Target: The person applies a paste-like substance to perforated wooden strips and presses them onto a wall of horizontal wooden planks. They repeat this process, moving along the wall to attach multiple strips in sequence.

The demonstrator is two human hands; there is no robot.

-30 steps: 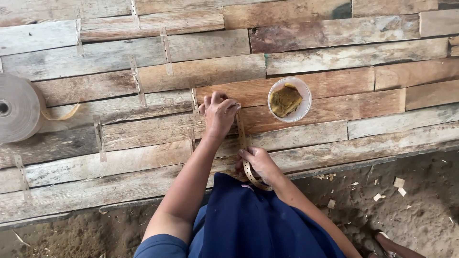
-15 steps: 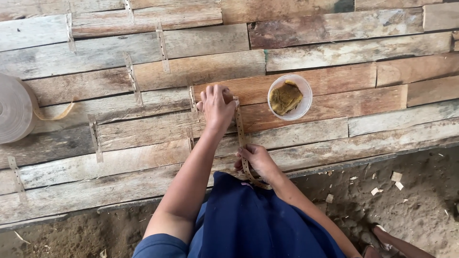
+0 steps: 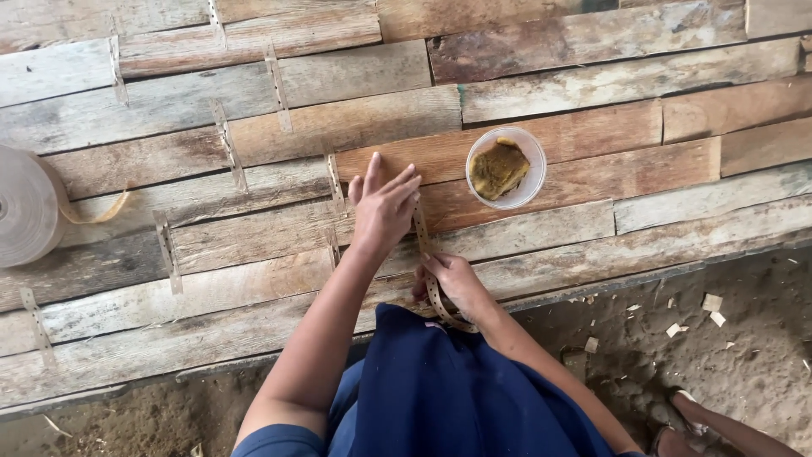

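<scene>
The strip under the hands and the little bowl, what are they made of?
The strip looks like thin tan paper or veneer tape with a row of punched holes; which one is unclear. The bowl looks like clear plastic, since the planks show through its rim. The planks look like rough, unpainted wood with visible grain.

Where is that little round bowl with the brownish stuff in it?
In the head view, the bowl sits on the wooden planks, right of centre, just beyond the left hand.

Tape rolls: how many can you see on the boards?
1: the tape roll at the far left edge, partly cut off by the frame. More may lie out of view.
</scene>
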